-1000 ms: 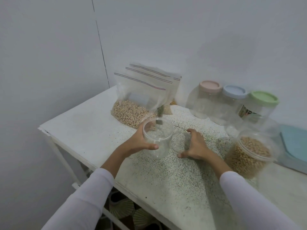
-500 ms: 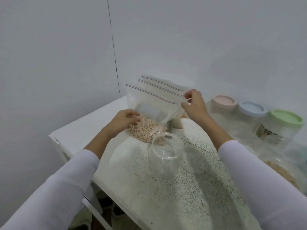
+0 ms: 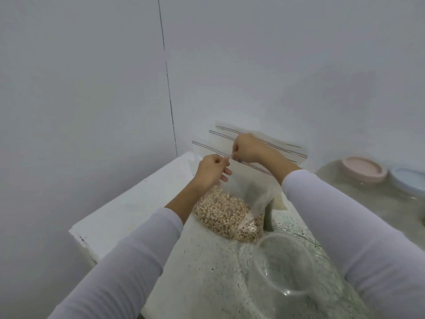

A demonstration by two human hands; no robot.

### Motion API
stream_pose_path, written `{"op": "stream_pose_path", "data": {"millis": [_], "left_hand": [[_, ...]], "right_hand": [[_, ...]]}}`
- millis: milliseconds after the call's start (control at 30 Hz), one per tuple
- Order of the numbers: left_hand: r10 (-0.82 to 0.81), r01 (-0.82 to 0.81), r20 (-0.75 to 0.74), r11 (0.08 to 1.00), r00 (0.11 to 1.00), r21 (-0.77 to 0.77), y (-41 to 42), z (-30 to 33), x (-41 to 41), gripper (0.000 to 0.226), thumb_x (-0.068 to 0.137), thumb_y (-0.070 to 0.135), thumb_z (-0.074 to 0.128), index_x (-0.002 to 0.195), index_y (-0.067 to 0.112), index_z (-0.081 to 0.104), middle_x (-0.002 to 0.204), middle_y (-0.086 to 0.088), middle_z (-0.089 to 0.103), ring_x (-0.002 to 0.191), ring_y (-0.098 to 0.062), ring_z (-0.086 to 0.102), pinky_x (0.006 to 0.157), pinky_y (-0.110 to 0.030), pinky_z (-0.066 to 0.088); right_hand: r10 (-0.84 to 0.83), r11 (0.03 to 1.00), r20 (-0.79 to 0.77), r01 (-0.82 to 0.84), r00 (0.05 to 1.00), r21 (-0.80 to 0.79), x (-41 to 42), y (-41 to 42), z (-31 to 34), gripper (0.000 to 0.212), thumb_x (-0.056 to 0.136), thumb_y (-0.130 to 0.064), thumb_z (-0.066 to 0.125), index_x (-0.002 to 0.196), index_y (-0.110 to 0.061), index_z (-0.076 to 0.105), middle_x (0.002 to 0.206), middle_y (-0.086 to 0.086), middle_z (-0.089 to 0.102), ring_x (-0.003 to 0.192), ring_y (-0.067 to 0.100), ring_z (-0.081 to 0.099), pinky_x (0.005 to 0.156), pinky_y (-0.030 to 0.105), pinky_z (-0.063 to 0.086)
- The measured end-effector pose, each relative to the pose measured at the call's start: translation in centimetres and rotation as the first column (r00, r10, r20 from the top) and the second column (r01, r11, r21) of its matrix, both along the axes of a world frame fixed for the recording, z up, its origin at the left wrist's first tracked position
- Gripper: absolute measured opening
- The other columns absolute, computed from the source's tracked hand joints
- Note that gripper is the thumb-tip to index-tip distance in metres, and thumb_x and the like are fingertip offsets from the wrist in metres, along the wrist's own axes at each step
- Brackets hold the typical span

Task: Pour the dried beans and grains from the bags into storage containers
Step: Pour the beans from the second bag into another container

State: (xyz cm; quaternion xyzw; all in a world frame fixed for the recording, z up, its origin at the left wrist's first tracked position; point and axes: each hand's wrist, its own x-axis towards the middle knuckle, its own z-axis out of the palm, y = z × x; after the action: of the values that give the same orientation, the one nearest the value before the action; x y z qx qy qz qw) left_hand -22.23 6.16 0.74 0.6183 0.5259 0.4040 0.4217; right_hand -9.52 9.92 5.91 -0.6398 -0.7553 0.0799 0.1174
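A clear zip bag (image 3: 232, 180) holding pale dried beans (image 3: 226, 215) is stood near the far left corner of the tabletop (image 3: 128, 210), its beans heaped at the bottom and its upper part held upright. The bag's striped seal is pinched at the top by both hands: the left hand (image 3: 212, 172) is closed on the seal with thumb and fingertips, its other fingers loosely curled below, and the right hand (image 3: 247, 149) is closed on the same seal just beside it, the two hands almost touching. Whether the seal is already parted cannot be told, since the fingers cover that spot. Behind this bag, further clear bags (image 3: 285, 143) with similar striped seals are leaned against the wall. An open clear jar (image 3: 285, 270) without a lid is set near the front of the tabletop, just in front of the beans and touching nothing held. At the right edge, a jar with a pink lid (image 3: 363, 169) and one with a blue lid (image 3: 409, 180) are stood side by side. White sleeves (image 3: 128, 261) cover both forearms.
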Motion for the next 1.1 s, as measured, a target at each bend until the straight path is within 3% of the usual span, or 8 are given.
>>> {"op": "stream_pose_path", "data": {"millis": [100, 200, 333, 533, 667, 767, 867, 1100], "left_hand": [[-0.014, 0.015, 0.055, 0.999, 0.998, -0.028, 1.3, 0.5, -0.1, 0.04, 0.102, 0.04, 0.034, 0.082, 0.011, 0.052, 0.067, -0.006, 0.066, 0.057, -0.019, 0.062, 0.051, -0.022, 0.046], [0.05, -0.041, 0.229, 0.998, 0.972, -0.047, 2.4, 1.8, -0.9, 0.04, 0.102, 0.032, 0.035, 0.07, 0.012, 0.048, 0.045, -0.004, 0.055, 0.042, -0.016, 0.055, 0.047, -0.022, 0.047], [0.097, -0.058, 0.393, 0.992, 0.915, -0.11, 3.6, 4.5, -2.7, 0.026, 0.088, 0.006, 0.039, 0.063, 0.01, 0.042, 0.038, 0.0, 0.039, 0.037, -0.017, 0.036, 0.043, -0.019, 0.033], [0.063, -0.089, 0.439, 0.995, 0.896, 0.04, 3.7, 7.3, -4.8, 0.025, 0.086, 0.007, 0.041, 0.062, 0.014, 0.04, 0.045, 0.002, 0.034, 0.04, -0.014, 0.029, 0.042, -0.021, 0.028], [0.082, -0.121, 0.407, 0.99, 0.91, 0.072, 3.3, 7.3, -5.7, 0.032, 0.093, 0.017, 0.046, 0.061, 0.017, 0.04, 0.049, 0.005, 0.036, 0.04, -0.01, 0.031, 0.042, -0.019, 0.027], [0.105, -0.102, 0.297, 0.994, 0.949, -0.026, 3.1, 4.5, -6.8, 0.033, 0.095, 0.031, 0.051, 0.066, 0.016, 0.049, 0.054, 0.001, 0.042, 0.046, -0.013, 0.037, 0.053, -0.024, 0.035], [0.088, -0.065, 0.245, 0.993, 0.965, -0.1, 2.3, 2.1, -7.5, 0.029, 0.092, 0.035, 0.056, 0.079, 0.009, 0.059, 0.062, -0.008, 0.045, 0.054, -0.019, 0.04, 0.061, -0.031, 0.037], [0.062, -0.044, 0.211, 0.995, 0.975, -0.091, 1.5, 2.6, -8.8, 0.021, 0.087, 0.011, 0.046, 0.066, 0.009, 0.049, 0.063, -0.009, 0.051, 0.051, -0.02, 0.05, 0.048, -0.023, 0.044]], "right_hand": [[-0.029, 0.997, -0.314, 0.004, 0.949, -0.078, -0.9, 0.2, 0.4, 0.012, 0.077, -0.005, 0.062, 0.069, 0.002, 0.067, 0.056, 0.01, 0.055, 0.054, 0.02, 0.048, 0.061, 0.031, 0.043], [-0.112, 0.992, -0.603, 0.053, 0.79, -0.115, -2.3, 0.5, 1.2, 0.008, 0.071, -0.006, 0.069, 0.073, -0.009, 0.061, 0.061, 0.01, 0.044, 0.062, 0.02, 0.04, 0.062, 0.031, 0.034], [-0.095, 0.995, -0.805, 0.046, 0.586, -0.084, -4.1, 0.0, 2.5, 0.012, 0.071, 0.002, 0.071, 0.071, -0.005, 0.061, 0.058, 0.009, 0.053, 0.056, 0.017, 0.05, 0.057, 0.025, 0.041], [-0.013, 0.998, -0.972, -0.06, 0.234, -0.027, -6.9, -2.5, 5.3, 0.02, 0.08, 0.004, 0.067, 0.063, 0.005, 0.058, 0.052, 0.018, 0.061, 0.041, 0.025, 0.058, 0.045, 0.03, 0.052], [-0.021, 0.999, -0.982, -0.023, 0.19, -0.026, -8.4, -2.7, 4.8, 0.021, 0.083, 0.001, 0.065, 0.064, 0.004, 0.058, 0.051, 0.014, 0.06, 0.041, 0.022, 0.058, 0.042, 0.027, 0.051], [-0.126, 0.991, -0.952, -0.003, 0.279, -0.132, -9.2, -2.6, 1.9, 0.025, 0.082, 0.006, 0.06, 0.058, -0.002, 0.056, 0.04, 0.002, 0.056, 0.035, 0.011, 0.054, 0.04, 0.018, 0.042], [-0.243, 0.965, -0.929, -0.029, 0.279, -0.262, -9.6, -2.8, -0.8, 0.014, 0.08, 0.003, 0.058, 0.067, 0.004, 0.063, 0.051, 0.011, 0.062, 0.046, 0.021, 0.06, 0.049, 0.025, 0.052], [-0.224, 0.958, -0.915, -0.095, 0.337, -0.269, -9.3, -3.0, -1.7, 0.008, 0.076, -0.003, 0.071, 0.075, 0.003, 0.066, 0.063, 0.013, 0.066, 0.054, 0.022, 0.063, 0.065, 0.032, 0.053]]}}
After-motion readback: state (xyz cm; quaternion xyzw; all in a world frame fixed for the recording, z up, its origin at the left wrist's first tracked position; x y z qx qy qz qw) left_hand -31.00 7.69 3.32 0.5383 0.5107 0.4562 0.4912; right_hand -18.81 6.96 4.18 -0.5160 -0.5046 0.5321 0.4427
